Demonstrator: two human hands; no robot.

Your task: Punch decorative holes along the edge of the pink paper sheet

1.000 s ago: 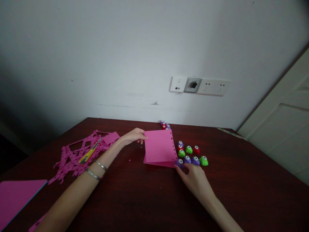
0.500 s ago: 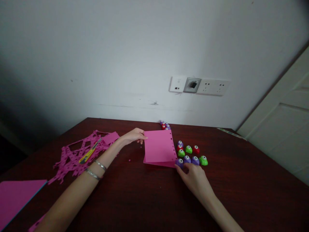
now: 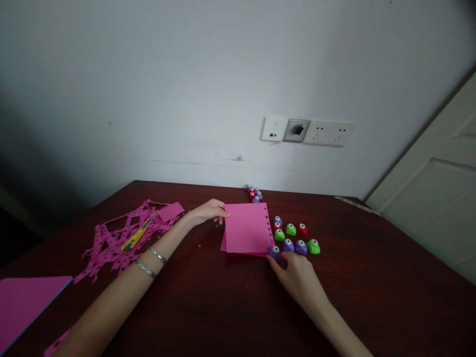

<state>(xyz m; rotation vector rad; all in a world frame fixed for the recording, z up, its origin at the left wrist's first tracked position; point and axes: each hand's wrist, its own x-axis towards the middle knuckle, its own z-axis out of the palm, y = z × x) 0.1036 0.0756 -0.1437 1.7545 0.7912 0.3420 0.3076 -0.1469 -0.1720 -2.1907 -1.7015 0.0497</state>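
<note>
Between thumb and fingers, my left hand (image 3: 212,212) pinches the upper left edge of a pink sheet of paper (image 3: 247,228). Small holes run down the sheet's right edge, and another pink layer shows beneath it at the lower left. My right hand (image 3: 297,272) grips a small purple paper punch (image 3: 274,252) with an eye-like top, at the sheet's lower right corner. Whether the paper sits inside its slot I cannot tell. Just beyond my right fingers stand more purple punches (image 3: 288,245), green punches (image 3: 313,246) and red punches (image 3: 302,229).
Cut pink paper scraps (image 3: 111,238) lie at the left with a yellow utility knife (image 3: 138,234) on top. A pink sheet with a blue edge (image 3: 29,307) is at the near left. Several punches (image 3: 252,195) cluster by the wall. A green strip (image 3: 357,205) lies far right.
The pink sheet's top layer has shifted slightly right and down with my left hand. My right hand and the purple punch have moved a little left and nearer.
</note>
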